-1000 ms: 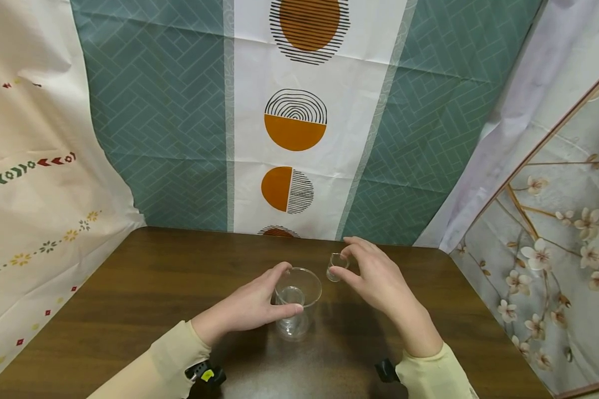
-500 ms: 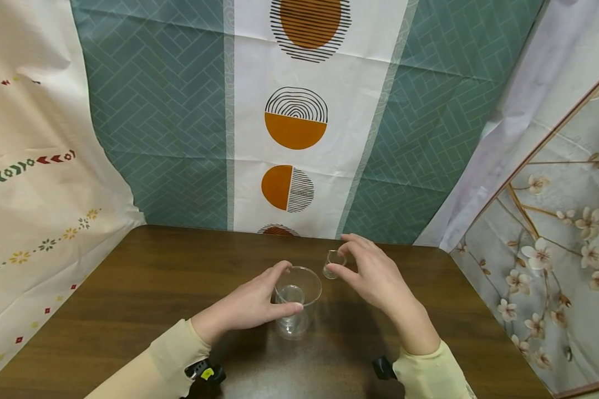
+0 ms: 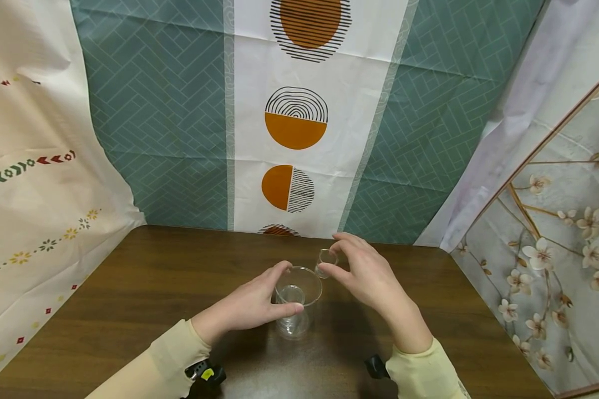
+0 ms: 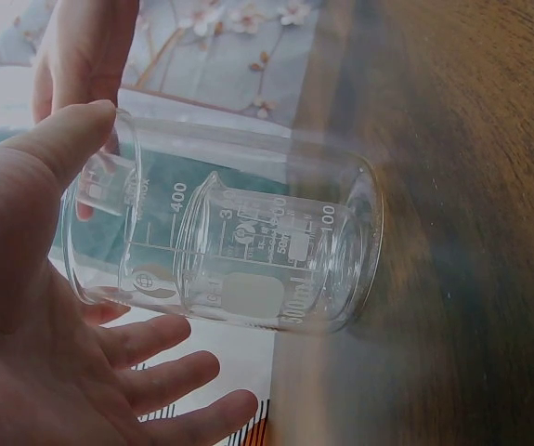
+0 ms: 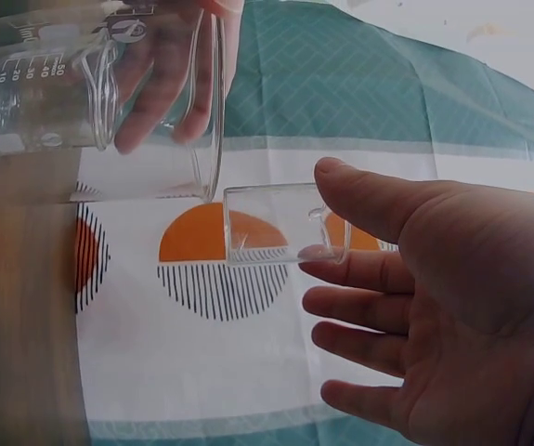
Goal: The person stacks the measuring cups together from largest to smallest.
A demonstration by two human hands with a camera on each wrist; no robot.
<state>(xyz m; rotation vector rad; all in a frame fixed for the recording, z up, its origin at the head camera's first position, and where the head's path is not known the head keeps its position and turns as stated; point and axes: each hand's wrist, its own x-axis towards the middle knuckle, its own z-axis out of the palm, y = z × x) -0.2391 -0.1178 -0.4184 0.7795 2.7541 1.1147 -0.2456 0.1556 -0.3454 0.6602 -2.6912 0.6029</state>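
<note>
Upright on the wooden table stands a large clear glass beaker point(image 3: 292, 328), marked 500 ml in the left wrist view. A smaller graduated beaker point(image 4: 257, 260) sits inside it, near the bottom. My left hand point(image 3: 247, 305) grips the large beaker near its rim, thumb on the near side and fingers round the far side. Between the thumb and forefinger of my right hand point(image 3: 374, 274) is pinched a tiny clear beaker point(image 5: 267, 223), raised above the table. It is close to the large beaker's rim, at its far right, with the other right fingers spread free.
The dark brown wooden table point(image 3: 169, 282) runs back to a green and white patterned cloth point(image 3: 179, 122). A cream cloth point(image 3: 35, 194) hangs at the left, and a flowered panel point(image 3: 544, 288) stands at the right. A black strap device point(image 3: 204, 371) is on the left wrist.
My right hand has moved left with the tiny beaker, bringing it closer to the large beaker's rim. The left hand and the large beaker have stayed in place.
</note>
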